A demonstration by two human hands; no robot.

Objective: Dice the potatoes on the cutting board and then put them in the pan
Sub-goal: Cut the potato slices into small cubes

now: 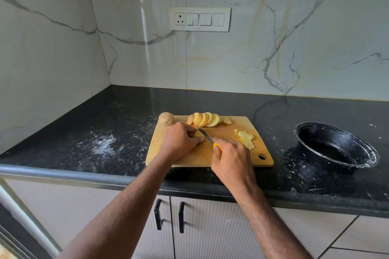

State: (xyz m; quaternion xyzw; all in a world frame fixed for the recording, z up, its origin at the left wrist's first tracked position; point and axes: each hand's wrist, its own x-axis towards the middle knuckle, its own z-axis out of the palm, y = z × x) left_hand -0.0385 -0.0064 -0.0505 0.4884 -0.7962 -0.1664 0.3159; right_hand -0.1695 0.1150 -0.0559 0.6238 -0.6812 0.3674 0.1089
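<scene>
1. Black speckled tabletop (105, 124) carries everything.
2. Black pan (334, 147) sits right of the board, well apart.
3. Wooden cutting board (189, 157) holds fanned potato slices (205, 119), diced potato pieces (246, 137) and a whole potato (166, 118) at its far left corner.
4. Left hand (179, 142) pins a slice.
5. Right hand (231, 160) grasps a yellow-handled knife (207, 136).

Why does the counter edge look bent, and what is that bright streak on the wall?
In the head view, the wide-angle lens bows the countertop edge and stretches the pan at the right; the streak is light glaring off the glossy marble wall; the knife and hands look reasonably sharp.
</scene>
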